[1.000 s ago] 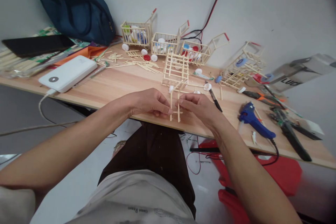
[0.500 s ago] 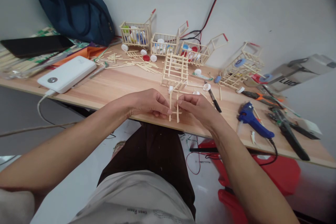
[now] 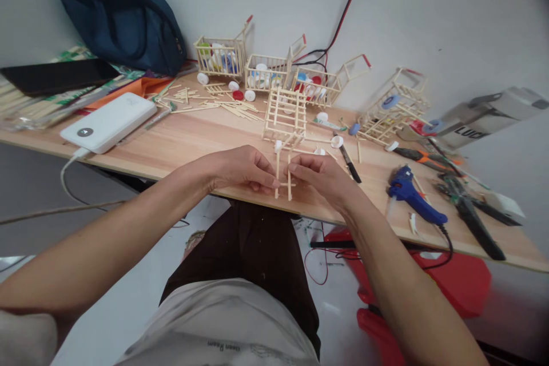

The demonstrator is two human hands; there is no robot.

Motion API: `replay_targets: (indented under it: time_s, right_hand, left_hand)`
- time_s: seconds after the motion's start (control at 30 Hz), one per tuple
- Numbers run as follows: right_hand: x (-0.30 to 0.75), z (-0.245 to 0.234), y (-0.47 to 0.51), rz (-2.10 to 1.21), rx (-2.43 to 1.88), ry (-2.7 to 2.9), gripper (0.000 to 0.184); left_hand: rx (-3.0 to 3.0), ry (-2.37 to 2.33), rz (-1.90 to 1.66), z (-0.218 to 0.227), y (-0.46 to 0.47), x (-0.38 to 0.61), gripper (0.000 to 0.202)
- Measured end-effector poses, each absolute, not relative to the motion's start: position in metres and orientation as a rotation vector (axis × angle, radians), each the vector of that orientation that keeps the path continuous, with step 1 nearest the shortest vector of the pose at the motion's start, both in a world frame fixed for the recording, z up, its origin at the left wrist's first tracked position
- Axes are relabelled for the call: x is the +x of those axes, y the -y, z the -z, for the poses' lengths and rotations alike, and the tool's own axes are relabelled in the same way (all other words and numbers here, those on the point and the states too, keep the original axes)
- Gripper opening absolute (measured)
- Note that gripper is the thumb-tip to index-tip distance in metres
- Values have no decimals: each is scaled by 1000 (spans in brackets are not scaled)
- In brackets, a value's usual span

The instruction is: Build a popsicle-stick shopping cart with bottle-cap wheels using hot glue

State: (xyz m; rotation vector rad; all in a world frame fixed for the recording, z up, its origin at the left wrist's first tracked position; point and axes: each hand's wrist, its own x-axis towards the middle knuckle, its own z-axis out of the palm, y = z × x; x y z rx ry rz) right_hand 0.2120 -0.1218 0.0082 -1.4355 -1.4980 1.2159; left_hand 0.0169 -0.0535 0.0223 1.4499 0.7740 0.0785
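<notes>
Holding stick frame (image 3: 289, 187) by opposite sides, with left hand (image 3: 249, 169) and right hand (image 3: 321, 174) in narrow pinches; pointing lengthwise away, toward slatted basket (image 3: 286, 112); about equally near both.

The stick frame (image 3: 289, 185) is matt wood, the bag (image 3: 128, 20) cloth.

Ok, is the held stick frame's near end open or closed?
Open: its two long sticks end apart, the crosspiece sitting short of their near tips.
</notes>
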Motion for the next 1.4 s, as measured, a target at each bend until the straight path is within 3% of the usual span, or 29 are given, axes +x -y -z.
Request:
replay_targets:
  time_s: [1.4]
  right_hand:
    - [215,-8,124,-1133,-1481,1557,43]
  left_hand:
    - [1430,-787,-66,-20,51,17,14]
